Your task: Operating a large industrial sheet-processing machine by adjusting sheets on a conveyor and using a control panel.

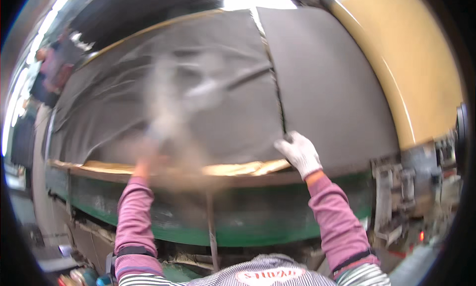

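Dark grey sheet material [218, 132] lies wrinkled across the left part of a long table. A smoother grey sheet [327, 87] covers the right part, and a dark seam runs between the two. My right hand [300, 154], in a white knit glove, is closed at the near end of that seam, thumb and fingers on the sheet's edge. My left hand [148, 152] is smeared by motion over the near edge of the wrinkled sheet. Beside it is a blurred pale beige streak [168, 102]; what it is, and whether my left hand holds it, I cannot tell.
Tan-brown paper or board [243, 168] shows along the table's near edge, above a green side panel [263, 226]. At the right stands a large yellow-tan curved panel [406, 63], with metal machine parts [396, 187] below it. Another person [54, 70] is at the far left.
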`<action>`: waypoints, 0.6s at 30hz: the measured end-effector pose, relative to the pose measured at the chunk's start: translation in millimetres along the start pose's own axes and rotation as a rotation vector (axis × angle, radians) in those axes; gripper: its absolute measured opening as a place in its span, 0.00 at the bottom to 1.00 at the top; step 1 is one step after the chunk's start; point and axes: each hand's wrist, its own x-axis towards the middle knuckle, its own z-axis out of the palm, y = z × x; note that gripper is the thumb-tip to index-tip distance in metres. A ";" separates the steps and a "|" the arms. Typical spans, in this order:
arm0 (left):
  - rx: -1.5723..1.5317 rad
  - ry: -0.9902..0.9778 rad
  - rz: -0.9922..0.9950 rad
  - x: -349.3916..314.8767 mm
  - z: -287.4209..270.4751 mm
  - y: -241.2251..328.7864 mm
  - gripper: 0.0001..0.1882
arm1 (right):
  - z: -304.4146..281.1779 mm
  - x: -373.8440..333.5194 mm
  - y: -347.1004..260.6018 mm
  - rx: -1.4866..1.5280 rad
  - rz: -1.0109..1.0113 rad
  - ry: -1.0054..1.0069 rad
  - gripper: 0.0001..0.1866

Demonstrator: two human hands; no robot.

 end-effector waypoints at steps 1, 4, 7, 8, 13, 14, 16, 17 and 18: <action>-0.008 -0.004 0.000 6.6 17.1 -11.6 0.33 | 2.4 3.0 -11.1 -0.058 0.044 -0.032 0.24; -0.127 -0.073 -0.061 1.6 -14.0 39.2 0.34 | 1.9 5.1 0.7 -0.107 0.166 -0.100 0.26; -0.101 0.044 -0.027 -16.3 8.3 1.4 0.35 | 12.8 -11.1 -25.5 -0.067 0.160 -0.001 0.29; -0.072 0.046 0.093 -11.2 15.9 -3.6 0.34 | 8.3 -18.5 -28.1 -0.058 0.142 0.042 0.30; -0.101 -0.056 0.066 -15.2 5.0 31.6 0.31 | 33.1 1.6 53.2 0.019 0.067 0.243 0.26; -0.111 -0.062 0.068 -18.5 4.0 35.8 0.29 | 42.8 11.3 79.0 0.003 -0.038 0.364 0.25; -0.117 -0.072 0.040 -31.5 3.3 27.1 0.28 | 22.7 -19.7 47.2 0.322 0.058 0.238 0.23; -0.150 -0.105 0.021 -33.8 2.8 25.8 0.26 | 6.7 -36.7 35.9 0.632 0.175 0.123 0.22; -0.181 -0.137 0.011 -33.4 1.1 27.0 0.24 | -0.3 -47.2 43.2 0.633 0.173 0.130 0.22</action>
